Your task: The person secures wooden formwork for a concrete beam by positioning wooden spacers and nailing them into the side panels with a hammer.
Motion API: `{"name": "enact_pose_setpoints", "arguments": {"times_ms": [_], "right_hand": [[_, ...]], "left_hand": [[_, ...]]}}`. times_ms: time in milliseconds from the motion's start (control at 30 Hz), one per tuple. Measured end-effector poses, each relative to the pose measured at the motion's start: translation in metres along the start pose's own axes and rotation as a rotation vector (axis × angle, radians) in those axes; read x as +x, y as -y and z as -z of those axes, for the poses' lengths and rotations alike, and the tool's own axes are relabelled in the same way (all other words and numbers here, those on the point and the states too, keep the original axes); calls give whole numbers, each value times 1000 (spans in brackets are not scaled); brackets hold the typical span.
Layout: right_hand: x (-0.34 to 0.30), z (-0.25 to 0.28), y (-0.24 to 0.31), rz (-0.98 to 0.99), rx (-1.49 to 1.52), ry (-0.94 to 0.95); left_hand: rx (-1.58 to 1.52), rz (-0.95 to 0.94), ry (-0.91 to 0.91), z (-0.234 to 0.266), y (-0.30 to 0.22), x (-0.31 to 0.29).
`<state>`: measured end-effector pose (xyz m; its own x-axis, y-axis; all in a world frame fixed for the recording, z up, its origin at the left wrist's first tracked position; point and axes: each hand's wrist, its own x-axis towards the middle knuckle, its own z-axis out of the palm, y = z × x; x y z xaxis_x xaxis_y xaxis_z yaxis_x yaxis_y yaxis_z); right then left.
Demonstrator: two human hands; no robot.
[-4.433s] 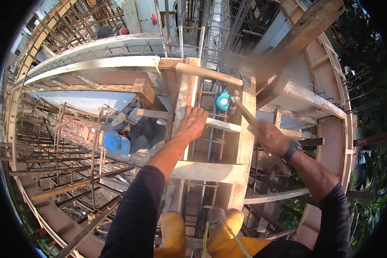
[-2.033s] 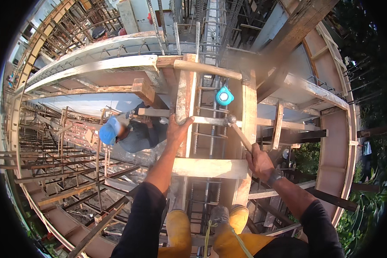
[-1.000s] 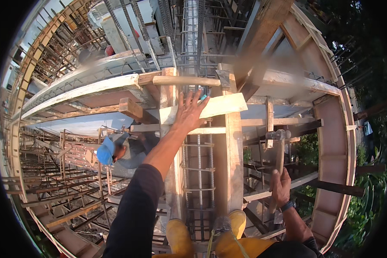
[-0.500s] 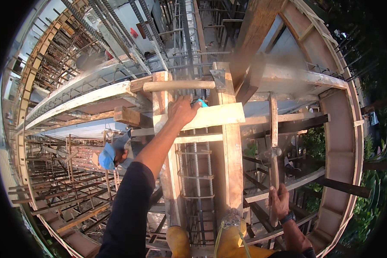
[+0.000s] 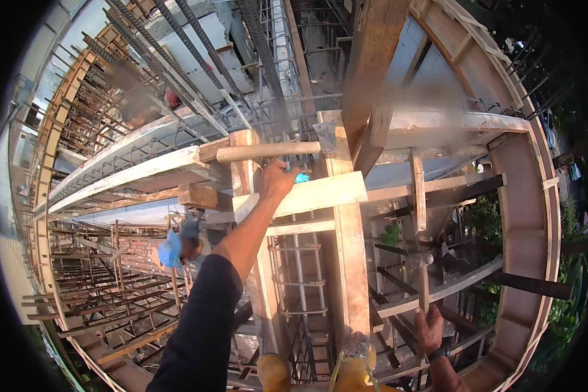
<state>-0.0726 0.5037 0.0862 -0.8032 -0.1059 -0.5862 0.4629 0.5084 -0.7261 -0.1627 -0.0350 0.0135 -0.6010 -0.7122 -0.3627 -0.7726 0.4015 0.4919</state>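
My left hand (image 5: 277,179) is closed, fingers curled down beside a small bright blue thing (image 5: 301,178), at the far edge of a pale short board (image 5: 313,194). What its fingertips grip is hidden. The board lies across two long formwork timbers, the left one (image 5: 264,307) and the right one (image 5: 353,274). Just beyond that hand, a hatchet (image 5: 268,151) with a wooden handle rests across the timbers, blade to the right. My right hand (image 5: 429,330) is wrapped round the handle of a hammer (image 5: 423,287), held head up, right of the timbers.
Steel reinforcement (image 5: 300,274) runs in the gap between the timbers. My yellow boots (image 5: 274,372) stand on them. Thick rebars (image 5: 196,49) rise ahead on the left. A worker in a blue cap (image 5: 170,248) is below left. A wooden post (image 5: 375,65) slants at far right.
The hammer and my right hand have moved lower relative to the timbers. My left hand has curled its fingers more beside the blue thing. The view has shifted slightly.
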Motion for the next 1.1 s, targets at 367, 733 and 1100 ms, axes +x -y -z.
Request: {"name": "enact_pose_setpoints", "arguments": {"times_ms": [367,733,1100], "right_hand": [[8,0,7,-11,-55,49],[7,6,16,-29,-168,73],[-23,22,10,21,-260,43]], "left_hand": [[-750,-232,-647,-3,47,-11],[-526,-548,-658,28,-13,38],[-506,-652,-539,-23,-97,80]]}}
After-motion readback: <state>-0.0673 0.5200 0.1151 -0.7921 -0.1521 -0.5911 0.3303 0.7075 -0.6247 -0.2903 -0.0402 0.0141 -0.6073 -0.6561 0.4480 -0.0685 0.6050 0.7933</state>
